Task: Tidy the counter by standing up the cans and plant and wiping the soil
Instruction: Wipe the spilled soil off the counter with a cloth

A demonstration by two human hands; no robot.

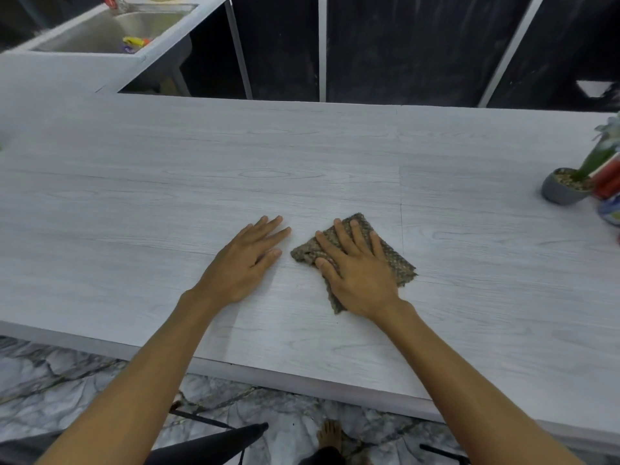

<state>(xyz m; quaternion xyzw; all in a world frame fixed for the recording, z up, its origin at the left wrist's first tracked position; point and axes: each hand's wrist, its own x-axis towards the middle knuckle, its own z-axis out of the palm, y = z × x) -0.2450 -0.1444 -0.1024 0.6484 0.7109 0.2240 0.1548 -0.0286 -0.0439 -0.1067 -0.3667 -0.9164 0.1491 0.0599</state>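
My right grip (pixel 360 273) lies open and flat on the cloth (pixel 401 266), fingers spread and straight, palm pressing it onto the worktop (pixel 302 156) near the front edge, a little right of the middle. I hold it this way because a flat palm spreads the pressure, so the folded cloth drags evenly and does not bunch. My left grip (pixel 243 263) is open too, resting flat on the bare worktop just beside the cloth without touching it. I judge it is there to steady me while the other one wipes.

I can see no soil on the worktop around the cloth, so the wiping looks close to done, though grains under the cloth would be hidden.

The plant (pixel 567 187) stands on its base near the right edge, well apart from both grips, with its pot's gravel showing. The cans (pixel 608 184) are just beside it, cut by the frame edge, so I cannot tell whether all stand upright. A sink (pixel 100 35) sits at the far left corner.
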